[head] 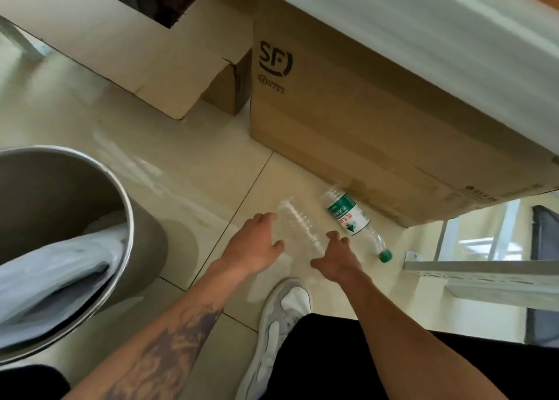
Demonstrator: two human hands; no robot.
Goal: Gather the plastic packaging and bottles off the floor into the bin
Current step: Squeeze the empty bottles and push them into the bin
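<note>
Reaching down to the tiled floor (187,145), we spread both hands on either side of a clear, label-free plastic bottle (299,227) that lies flat on the tiles. Our left hand (257,245) is open, fingers stretched toward the bottle's near side; our right hand (338,254) is open too, fingers splayed at its other side, and neither grips anything yet, though we cannot tell whether the fingertips already touch the plastic. Just beside it, toward the right, a second bottle with a green label and green cap (351,218) lies on the floor against the foot of a large cardboard box (363,121), cap pointing toward us. The steel bin (127,215) stands on the floor at our left, near the hands, with pale plastic packaging (60,269) already inside, so we judge part of the job done. What shows as left are these two bottles; the rest of the floor in view holds no loose packaging that we can make out. A grey shoe (281,318) is planted just short of the hands.
</note>
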